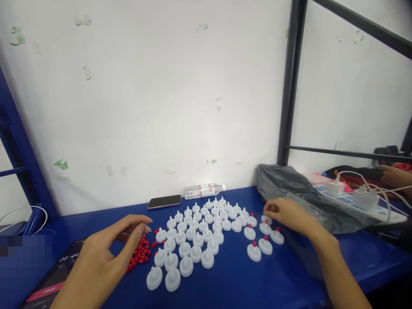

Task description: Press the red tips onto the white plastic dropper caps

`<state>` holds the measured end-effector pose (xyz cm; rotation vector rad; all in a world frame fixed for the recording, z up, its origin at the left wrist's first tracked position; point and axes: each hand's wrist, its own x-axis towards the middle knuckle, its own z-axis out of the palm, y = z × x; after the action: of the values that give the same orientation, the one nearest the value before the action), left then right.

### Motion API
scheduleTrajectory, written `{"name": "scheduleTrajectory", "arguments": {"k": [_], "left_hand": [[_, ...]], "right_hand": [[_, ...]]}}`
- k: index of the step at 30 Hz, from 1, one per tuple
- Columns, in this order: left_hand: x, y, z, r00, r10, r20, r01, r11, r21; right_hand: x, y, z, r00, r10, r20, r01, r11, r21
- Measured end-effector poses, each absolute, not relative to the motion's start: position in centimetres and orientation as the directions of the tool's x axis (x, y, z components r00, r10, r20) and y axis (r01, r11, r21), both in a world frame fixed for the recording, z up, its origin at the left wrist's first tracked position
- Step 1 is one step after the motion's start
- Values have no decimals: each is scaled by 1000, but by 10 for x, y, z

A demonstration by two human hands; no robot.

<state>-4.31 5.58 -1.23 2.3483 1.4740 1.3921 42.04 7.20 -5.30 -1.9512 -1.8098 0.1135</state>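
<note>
Many white nozzle-shaped caps stand spread over the middle of the blue table. Small red pieces lie in a pile to their left. My left hand hovers beside and over that pile, thumb and fingers apart, with nothing visible between them. On the right, several white caps carry red tips, such as one near the front. My right hand is at the back of this group, its fingertips pinched at a white cap that they partly cover.
A dark phone and a clear bottle lie along the wall. A phone with a timer is at the left. Grey plastic bag and a power strip with chargers are at the right. Another person's hand shows at the right edge.
</note>
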Motion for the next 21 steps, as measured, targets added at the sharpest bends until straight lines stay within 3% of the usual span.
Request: {"name": "scheduleTrajectory", "arguments": {"k": [5, 11, 15, 21], "left_hand": [[-54, 62, -15, 176, 795, 581, 755, -488, 439], [-79, 79, -24, 222, 896, 384, 851, -370, 373], [-84, 82, -30, 326, 926, 191, 886, -370, 281], [-92, 83, -52, 237, 966, 104, 934, -256, 247]], "right_hand": [[407, 72, -51, 84, 953, 291, 926, 33, -376], [383, 81, -60, -136, 947, 290, 869, 254, -425], [376, 85, -70, -180, 958, 225, 854, 266, -447], [373, 85, -71, -189, 956, 225, 864, 270, -424]]}}
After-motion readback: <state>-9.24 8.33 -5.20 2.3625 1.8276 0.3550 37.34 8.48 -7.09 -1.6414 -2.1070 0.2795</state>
